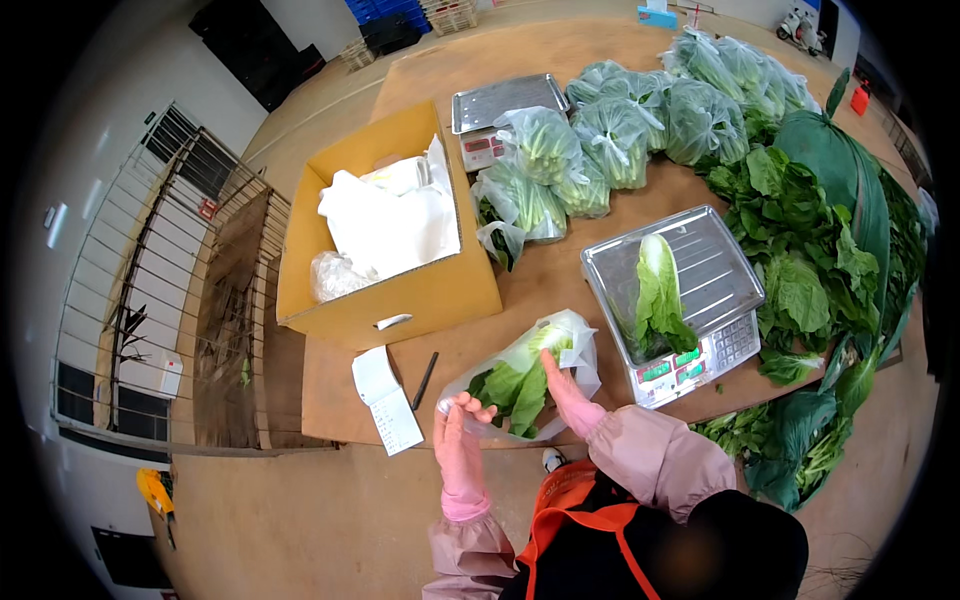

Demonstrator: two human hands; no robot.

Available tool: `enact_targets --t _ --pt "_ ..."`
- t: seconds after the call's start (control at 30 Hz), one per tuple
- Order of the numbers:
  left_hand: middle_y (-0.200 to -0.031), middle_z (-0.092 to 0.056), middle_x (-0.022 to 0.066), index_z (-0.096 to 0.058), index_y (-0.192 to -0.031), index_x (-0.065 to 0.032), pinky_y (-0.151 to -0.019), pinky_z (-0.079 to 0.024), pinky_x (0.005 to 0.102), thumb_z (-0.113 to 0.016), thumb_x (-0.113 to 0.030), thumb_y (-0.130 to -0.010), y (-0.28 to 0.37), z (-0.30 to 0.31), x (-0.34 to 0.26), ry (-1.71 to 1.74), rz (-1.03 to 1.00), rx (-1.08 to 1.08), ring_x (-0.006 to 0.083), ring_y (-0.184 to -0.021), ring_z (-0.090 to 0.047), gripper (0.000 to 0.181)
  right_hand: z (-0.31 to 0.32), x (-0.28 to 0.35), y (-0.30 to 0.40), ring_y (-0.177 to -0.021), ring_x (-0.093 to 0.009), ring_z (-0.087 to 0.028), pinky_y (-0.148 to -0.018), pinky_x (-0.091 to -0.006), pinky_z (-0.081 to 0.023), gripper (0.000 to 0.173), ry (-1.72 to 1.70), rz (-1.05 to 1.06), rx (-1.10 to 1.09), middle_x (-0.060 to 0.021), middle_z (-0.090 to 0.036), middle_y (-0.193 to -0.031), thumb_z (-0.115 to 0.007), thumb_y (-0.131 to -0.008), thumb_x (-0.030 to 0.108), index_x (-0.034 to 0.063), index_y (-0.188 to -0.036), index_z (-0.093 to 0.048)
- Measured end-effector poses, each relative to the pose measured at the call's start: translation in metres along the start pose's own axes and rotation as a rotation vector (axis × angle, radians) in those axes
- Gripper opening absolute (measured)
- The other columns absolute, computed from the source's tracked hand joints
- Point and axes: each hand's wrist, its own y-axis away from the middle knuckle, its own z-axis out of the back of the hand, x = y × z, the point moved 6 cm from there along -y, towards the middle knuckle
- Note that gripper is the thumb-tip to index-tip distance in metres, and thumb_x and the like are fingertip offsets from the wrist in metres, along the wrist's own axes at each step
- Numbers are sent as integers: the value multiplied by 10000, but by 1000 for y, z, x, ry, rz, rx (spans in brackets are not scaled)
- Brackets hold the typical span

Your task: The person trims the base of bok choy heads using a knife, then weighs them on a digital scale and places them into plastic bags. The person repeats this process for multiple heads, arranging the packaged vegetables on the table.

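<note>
In front of me a clear plastic bag (581, 337) lies on the table, with a head of leafy green lettuce (517, 386) inside it. At the bag's near left edge is my left hand (459, 431), its fingers bent around the plastic. My right hand (566, 394) reaches in from the right with its fingers against the lettuce; its grip is partly hidden. Just right of the bag stands a digital scale (709, 262) with a metal pan and lit displays. One more lettuce head (658, 296) lies on that pan, pale stem end away from me.
A cardboard box (442, 304) at left holds white plastic bags (386, 225). A notepad (388, 409) with writing and a black pen (425, 381) lie below it. Several filled bags (611, 142) and a second scale (510, 105) stand behind. Loose greens (795, 285) spill from a green sack (832, 176).
</note>
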Motion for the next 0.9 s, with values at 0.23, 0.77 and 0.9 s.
enact_targets --t 0.23,0.77,0.9 --pt "-884 -578 36 -472 -1245 -32 -677 -480 289 -427 -179 -964 -11 -7 -6 -153 92 -111 117 -657 -526 320 -8 59 41 -1105 -395 -495 -947 -412 -374 600 552 292 58 -264 -528 -1184 -406 -919 468 -16 -1274 -427" --pt "-826 -596 27 -466 -1274 -28 -562 -419 227 -439 -177 -951 -18 12 3 -314 149 -30 84 -569 -481 357 176 225 -17 -1298 -250 -361 -1032 -480 -320 554 2135 1144 63 -51 -371 -1404 -595 -719 3 131 -1242 -463" --pt "-906 -618 57 -432 -1306 -47 -603 -450 244 -439 -178 -950 -18 19 3 -317 177 -26 104 -622 -537 380 157 233 -24 -1240 -258 -433 -1033 -492 -314 449 2071 948 159 -71 -477 -1288 -642 -714 69 111 -1137 -496"
